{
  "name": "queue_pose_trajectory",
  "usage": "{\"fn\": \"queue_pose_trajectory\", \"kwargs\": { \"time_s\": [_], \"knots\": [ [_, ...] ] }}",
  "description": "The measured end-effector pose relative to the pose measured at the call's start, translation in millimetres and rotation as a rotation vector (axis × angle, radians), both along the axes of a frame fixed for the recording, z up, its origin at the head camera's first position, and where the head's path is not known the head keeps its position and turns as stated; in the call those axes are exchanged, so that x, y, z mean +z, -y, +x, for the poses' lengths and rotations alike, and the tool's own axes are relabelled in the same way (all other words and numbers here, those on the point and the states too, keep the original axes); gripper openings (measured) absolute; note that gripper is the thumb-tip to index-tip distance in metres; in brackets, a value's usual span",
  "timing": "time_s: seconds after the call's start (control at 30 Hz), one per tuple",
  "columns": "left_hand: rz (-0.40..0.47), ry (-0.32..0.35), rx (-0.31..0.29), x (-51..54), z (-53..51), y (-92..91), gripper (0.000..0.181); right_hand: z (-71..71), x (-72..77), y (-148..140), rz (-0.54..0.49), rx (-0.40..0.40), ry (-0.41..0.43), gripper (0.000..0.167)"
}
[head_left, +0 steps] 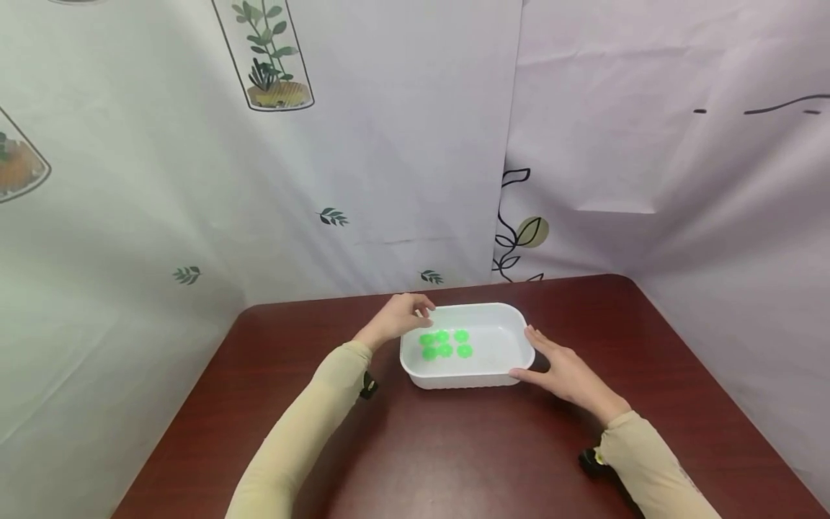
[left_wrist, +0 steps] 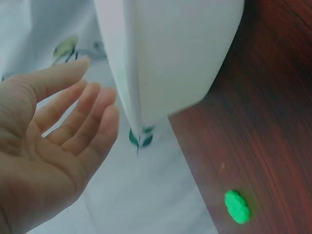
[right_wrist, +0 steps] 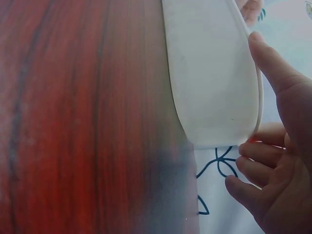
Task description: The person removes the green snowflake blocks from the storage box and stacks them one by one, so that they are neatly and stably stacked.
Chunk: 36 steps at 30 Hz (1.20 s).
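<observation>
Head view: on the table [head_left: 454, 447], the white dish [head_left: 498, 352] is gripped at its right end by the right hand [head_left: 565, 371], nothing is held by the relaxed left hand [head_left: 402, 317], and the green pieces [head_left: 444, 350] inside could be displaced if it is tilted by one-sided pressure.

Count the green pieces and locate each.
7. In the white tray, toward its left: three back green pieces, three front green pieces. On the table outside: another green piece, seen from the left wrist. More may be hidden.
</observation>
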<state>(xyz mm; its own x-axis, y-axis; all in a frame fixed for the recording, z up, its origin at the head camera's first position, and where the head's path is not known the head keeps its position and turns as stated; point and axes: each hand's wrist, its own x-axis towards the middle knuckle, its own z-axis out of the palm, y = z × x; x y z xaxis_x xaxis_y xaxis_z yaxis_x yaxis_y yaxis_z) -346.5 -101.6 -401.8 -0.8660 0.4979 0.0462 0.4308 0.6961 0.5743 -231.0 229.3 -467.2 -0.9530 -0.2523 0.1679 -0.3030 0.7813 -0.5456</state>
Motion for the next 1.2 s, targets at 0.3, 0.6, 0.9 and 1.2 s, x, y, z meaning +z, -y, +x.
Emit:
{"fn": "queue_pose_trajectory", "kwargs": {
  "time_s": [0.3, 0.6, 0.9, 1.2],
  "knots": [
    [-0.076, -0.052, -0.181, -10.0, 11.8, -30.0, 0.030, 1.5, -3.2, 1, -0.004, -0.003, 0.009, 0.106],
    [-0.119, -0.078, -0.286, -33.2, 13.9, -42.8, 0.029, 1.2, -7.1, 3, -0.001, -0.003, -0.001, 0.108],
    [-0.161, -0.112, -0.291, -46.7, 15.9, -48.7, 0.033, -0.6, -6.0, 2, 0.006, -0.002, -0.005, 0.109],
    [-0.181, -0.099, -0.275, -52.5, 11.1, -51.0, 0.033, -1.4, -2.7, 0, 0.002, -0.008, -0.016, 0.107]
  ]
}}
